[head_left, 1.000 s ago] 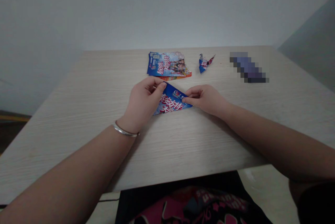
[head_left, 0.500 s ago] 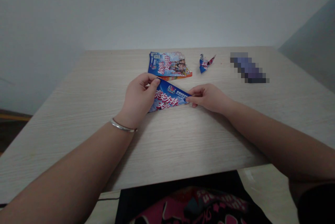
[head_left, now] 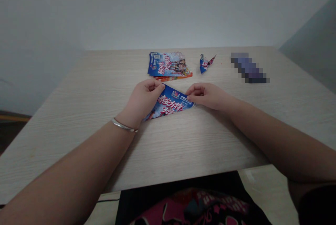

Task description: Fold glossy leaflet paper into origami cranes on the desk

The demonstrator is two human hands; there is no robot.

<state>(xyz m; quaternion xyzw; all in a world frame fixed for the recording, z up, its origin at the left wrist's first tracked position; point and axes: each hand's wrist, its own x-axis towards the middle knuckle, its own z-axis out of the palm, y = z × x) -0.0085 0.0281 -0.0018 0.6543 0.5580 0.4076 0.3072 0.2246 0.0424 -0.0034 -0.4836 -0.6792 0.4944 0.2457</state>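
A blue printed flyer folded into a triangle (head_left: 170, 104) is held just over the table, its lettering facing up. My left hand (head_left: 147, 97) pinches its upper left corner between thumb and fingers; a silver bangle circles that wrist. At the flyer's upper right edge, my right hand (head_left: 203, 95) grips with thumb and curled fingers. The fingertips under the paper are hidden.
Behind my hands lies a stack of printed flyers (head_left: 169, 64), with an orange one poking out below. A folded paper crane (head_left: 205, 64) stands to its right. Farther right is a blurred dark rectangular object (head_left: 249, 68). Everything rests on the pale wooden table (head_left: 168, 155).
The folded flyer has shifted slightly right and toward me, along with my left hand. My right hand has slid along its edge toward the upper side, and the right corner now shows.
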